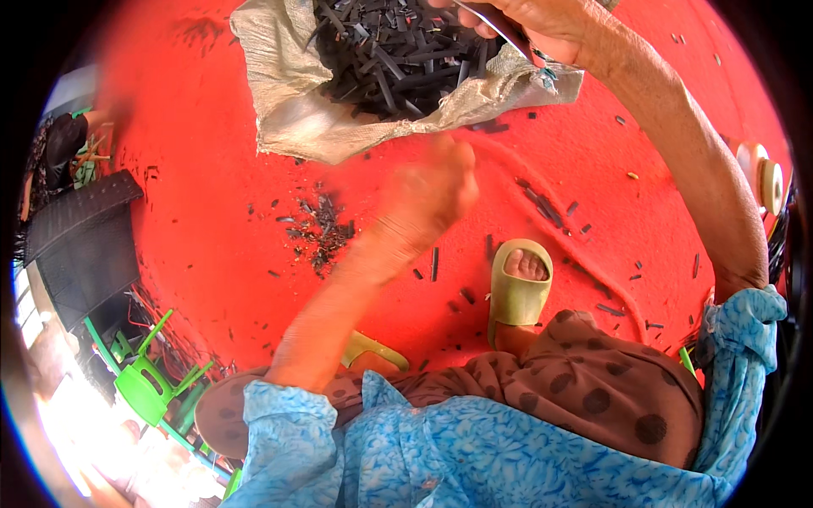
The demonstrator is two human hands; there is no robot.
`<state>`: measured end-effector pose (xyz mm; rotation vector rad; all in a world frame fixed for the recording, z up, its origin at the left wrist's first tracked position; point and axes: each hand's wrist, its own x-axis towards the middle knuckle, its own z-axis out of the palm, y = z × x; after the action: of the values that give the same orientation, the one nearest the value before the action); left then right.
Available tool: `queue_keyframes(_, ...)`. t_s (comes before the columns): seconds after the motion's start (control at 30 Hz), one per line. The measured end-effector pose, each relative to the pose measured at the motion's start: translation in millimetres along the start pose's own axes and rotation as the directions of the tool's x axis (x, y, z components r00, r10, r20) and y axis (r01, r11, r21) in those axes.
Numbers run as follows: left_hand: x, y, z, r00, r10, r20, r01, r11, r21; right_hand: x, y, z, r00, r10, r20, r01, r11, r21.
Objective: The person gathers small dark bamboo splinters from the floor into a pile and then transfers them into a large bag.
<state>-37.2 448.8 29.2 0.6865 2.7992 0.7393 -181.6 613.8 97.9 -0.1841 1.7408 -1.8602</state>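
My left hand (430, 190) is over the red floor, just below the sack's near edge. It is blurred by motion; its fingers look curled closed, and whatever they may hold is hidden. At the top, my right hand (546, 30) is closed on a flat, narrow dark piece with a shiny pale edge (505, 30). That piece slants over the right side of an open beige woven sack (292, 110). Many short black strips (398, 59) fill the sack in a loose heap. The top of the right hand is cut off by the frame.
Black scraps (322, 229) lie in a small pile on the red floor covering (203, 229), with loose strips (542, 203) scattered right. My sandalled foot (521, 288) is near the middle. A green plastic chair (148, 385) and a black box-like object (85, 245) stand left; pale round discs (766, 182) right.
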Motion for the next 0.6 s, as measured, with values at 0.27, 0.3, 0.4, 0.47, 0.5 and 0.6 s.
queue_keyframes(0.27, 30, 24, 26, 0.960, 0.278, -0.008, -0.276, 0.948, -0.161, 5, 2, -9, 0.998, -0.055, -0.007, 0.056, 0.993, 0.100)
queue_keyframes(0.3, 27, 36, 40, 0.888, 0.445, 0.116, -0.450, 0.893, 0.011, 4, 0, -8, 0.999, -0.053, -0.010, 0.054, 0.994, 0.098)
queue_keyframes(0.4, 13, 41, 98, 0.861, 0.498, 0.101, -0.497, 0.867, -0.034, 3, -4, -1, 1.000, -0.008, -0.023, 0.009, 0.999, 0.032)
queue_keyframes(0.47, 16, 43, 113, 0.846, 0.495, 0.198, -0.496, 0.867, -0.046, 1, 0, -6, 0.999, -0.030, 0.018, 0.029, 0.998, 0.059)
queue_keyframes(0.5, 18, 42, 120, 0.841, 0.511, 0.177, -0.515, 0.857, -0.023, -1, 2, -8, 0.999, -0.032, -0.017, 0.033, 0.997, 0.068)
queue_keyframes(0.6, 23, 46, 127, 0.795, 0.581, 0.174, -0.600, 0.796, 0.081, -4, 8, -20, 0.999, -0.049, -0.014, 0.049, 0.998, 0.047)
